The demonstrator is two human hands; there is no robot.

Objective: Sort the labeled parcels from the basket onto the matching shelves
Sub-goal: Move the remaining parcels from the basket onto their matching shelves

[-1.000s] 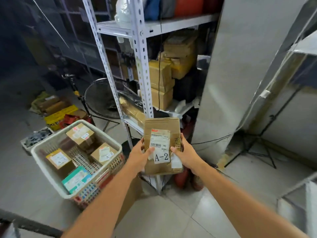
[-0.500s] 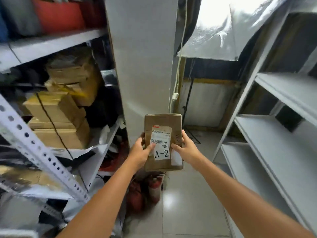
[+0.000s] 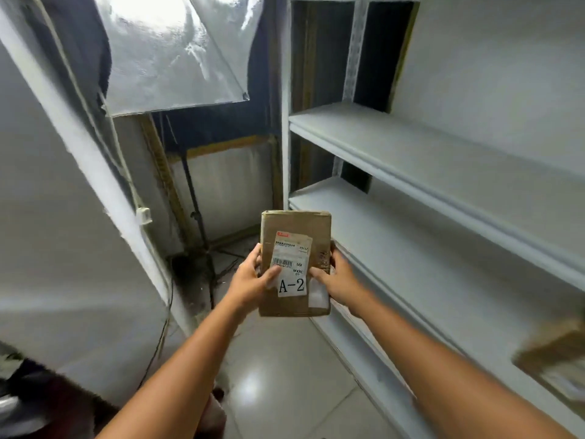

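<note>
The step in hand seems to be matching the parcel [image 3: 318, 228] to its place on the white shelves [image 3: 411, 248] at the person's right. To do it well, the person should first find the shelf marking that answers the "A-2" on the label [image 3: 291, 264]; no such marking shows from here, so a look along the shelf edges is probably needed before setting anything down. Then the parcel can go in flat, pushed well back from the front edge, label facing out so it can be checked. It is held in the air in front of the chest, just beside the front corner of the shelves and not touching them. The left hand [image 3: 250, 280] and right hand [image 3: 340, 282] grip it by its two long sides, each thumb pressed onto the front face, the left thumb on the label; the other fingers are curled behind and mostly hidden. The parcel is a small, flat brown cardboard box, a little scuffed, with a barcode label and clear tape near its lower right corner. Another brown parcel [image 3: 554, 353], blurred, lies on a shelf at far right.
</note>
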